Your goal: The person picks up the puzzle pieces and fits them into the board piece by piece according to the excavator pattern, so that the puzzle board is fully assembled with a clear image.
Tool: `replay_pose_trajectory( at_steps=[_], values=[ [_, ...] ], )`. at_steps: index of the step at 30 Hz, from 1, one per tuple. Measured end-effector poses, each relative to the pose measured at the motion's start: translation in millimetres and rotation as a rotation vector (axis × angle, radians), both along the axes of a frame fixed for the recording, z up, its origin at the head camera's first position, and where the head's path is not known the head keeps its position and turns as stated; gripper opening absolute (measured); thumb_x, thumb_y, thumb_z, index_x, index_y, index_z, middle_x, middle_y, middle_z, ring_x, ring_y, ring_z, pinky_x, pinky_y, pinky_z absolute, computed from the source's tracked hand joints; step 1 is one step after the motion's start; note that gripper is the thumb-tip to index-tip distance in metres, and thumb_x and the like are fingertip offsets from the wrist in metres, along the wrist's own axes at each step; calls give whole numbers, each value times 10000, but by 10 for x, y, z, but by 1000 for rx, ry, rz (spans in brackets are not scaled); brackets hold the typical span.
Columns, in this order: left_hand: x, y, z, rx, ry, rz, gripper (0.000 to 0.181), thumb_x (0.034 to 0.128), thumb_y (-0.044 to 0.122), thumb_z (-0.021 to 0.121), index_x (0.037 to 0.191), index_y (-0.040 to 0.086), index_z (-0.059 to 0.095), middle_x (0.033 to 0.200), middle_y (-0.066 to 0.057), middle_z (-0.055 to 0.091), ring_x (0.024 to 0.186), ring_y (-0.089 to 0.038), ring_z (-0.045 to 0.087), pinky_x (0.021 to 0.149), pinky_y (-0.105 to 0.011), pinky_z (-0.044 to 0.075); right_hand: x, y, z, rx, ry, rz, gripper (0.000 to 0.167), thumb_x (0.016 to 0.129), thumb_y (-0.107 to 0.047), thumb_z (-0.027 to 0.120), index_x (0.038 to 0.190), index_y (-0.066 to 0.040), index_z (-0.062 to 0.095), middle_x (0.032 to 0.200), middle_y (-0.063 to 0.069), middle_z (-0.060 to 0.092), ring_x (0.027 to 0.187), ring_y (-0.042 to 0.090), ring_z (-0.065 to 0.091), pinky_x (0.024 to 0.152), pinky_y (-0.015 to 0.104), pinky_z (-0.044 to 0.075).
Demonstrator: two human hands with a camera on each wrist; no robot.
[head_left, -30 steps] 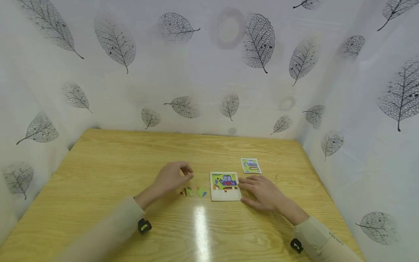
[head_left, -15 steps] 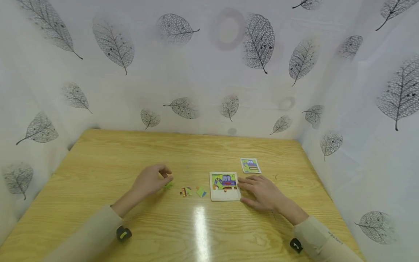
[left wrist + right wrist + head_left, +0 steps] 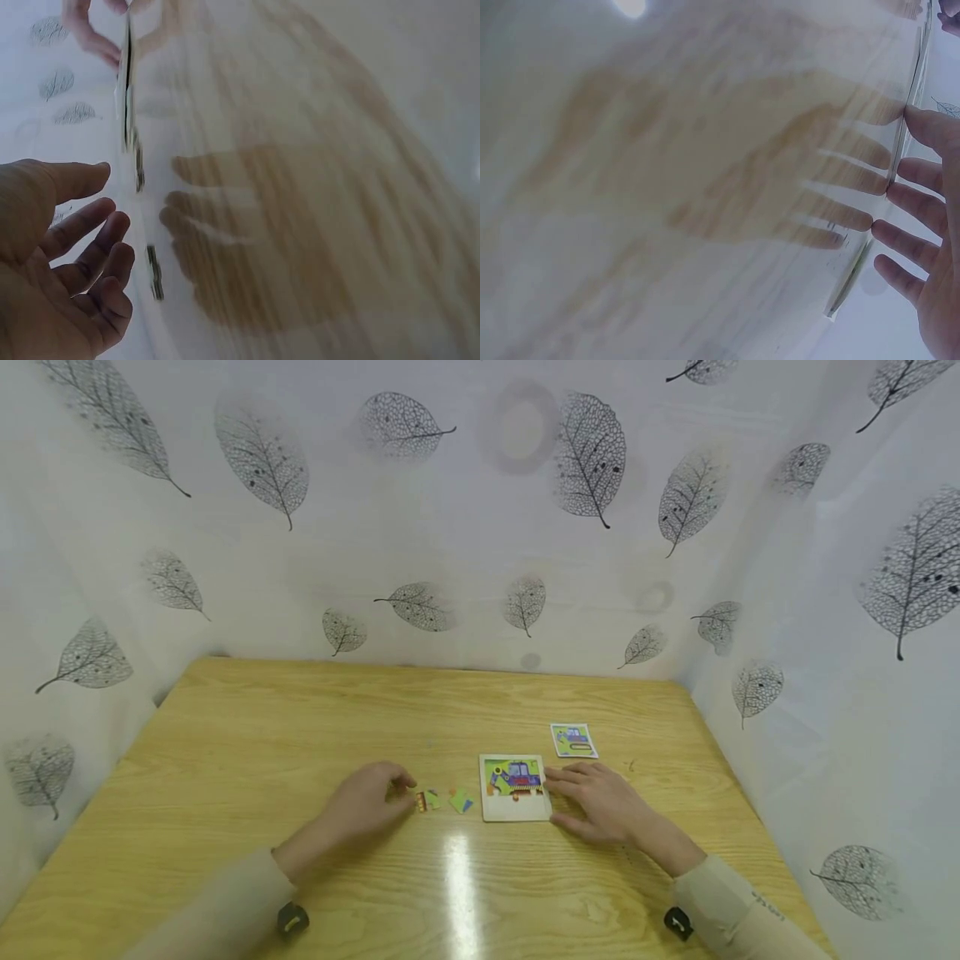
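Observation:
My left hand (image 3: 367, 797) is low over the table, fingertips close to a patterned red-and-green puzzle piece (image 3: 427, 800). In the left wrist view that hand (image 3: 71, 255) has its thumb and loosely bent fingers apart, with nothing between them; a thin stack of pieces (image 3: 154, 274) lies just beyond the fingers. A green and blue piece (image 3: 461, 800) sits between these and the puzzle board (image 3: 517, 812). The board shows a blue digger picture in its upper part and a pale lower strip. My right hand (image 3: 607, 806) rests with extended fingertips touching the board's right edge.
A small card (image 3: 575, 740) with a similar digger picture lies behind the board to the right. The glossy wooden table (image 3: 300, 702) is bounded by leaf-print curtains (image 3: 465, 527) at the back and sides.
My left hand first went left, where a green piece showed by its fingertips, then came back right and nearer to me. That green piece is now out of sight. The right hand stayed put.

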State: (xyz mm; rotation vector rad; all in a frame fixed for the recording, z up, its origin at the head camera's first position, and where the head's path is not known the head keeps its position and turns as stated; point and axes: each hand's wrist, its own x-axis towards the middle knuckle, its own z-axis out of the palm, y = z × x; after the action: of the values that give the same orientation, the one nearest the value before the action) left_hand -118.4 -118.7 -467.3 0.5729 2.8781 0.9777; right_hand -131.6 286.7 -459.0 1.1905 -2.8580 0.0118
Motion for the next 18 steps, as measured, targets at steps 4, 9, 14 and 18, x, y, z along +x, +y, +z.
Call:
replay_pose_trajectory(
  at_steps=[4, 9, 14, 18],
  values=[
    [0, 187, -27, -31, 30, -32, 199, 887, 227, 816, 1047, 115, 782, 968, 32, 748, 932, -117, 635, 846, -350, 569, -1, -3, -5, 11, -6, -5, 520, 993, -495, 667, 1401, -173, 681, 1517, 26, 637, 1325, 293, 645, 1117, 515, 515],
    [-17, 370, -33, -88, 64, -39, 261, 863, 273, 847, 1058, 116, 774, 976, 21, 720, 935, -123, 591, 846, -355, 570, -5, 4, -21, 11, -6, -5, 525, 993, -499, 666, 1405, -175, 678, 1519, 21, 635, 1332, 290, 641, 1119, 514, 514],
    [-28, 504, -27, -111, 83, -70, 225, 857, 273, 846, 1009, 120, 781, 912, 17, 667, 877, -124, 550, 854, -370, 550, -5, 10, -29, 12, -8, -6, 524, 996, -497, 663, 1405, -170, 678, 1517, 25, 636, 1327, 292, 641, 1115, 519, 515],
    [-41, 586, -18, -132, 66, -81, 221, 850, 287, 839, 988, 127, 773, 907, 16, 655, 864, -127, 522, 773, -321, 491, -5, 13, -29, 11, -6, -9, 519, 996, -493, 662, 1403, -172, 679, 1516, 26, 638, 1322, 289, 643, 1113, 519, 514]
  ],
)
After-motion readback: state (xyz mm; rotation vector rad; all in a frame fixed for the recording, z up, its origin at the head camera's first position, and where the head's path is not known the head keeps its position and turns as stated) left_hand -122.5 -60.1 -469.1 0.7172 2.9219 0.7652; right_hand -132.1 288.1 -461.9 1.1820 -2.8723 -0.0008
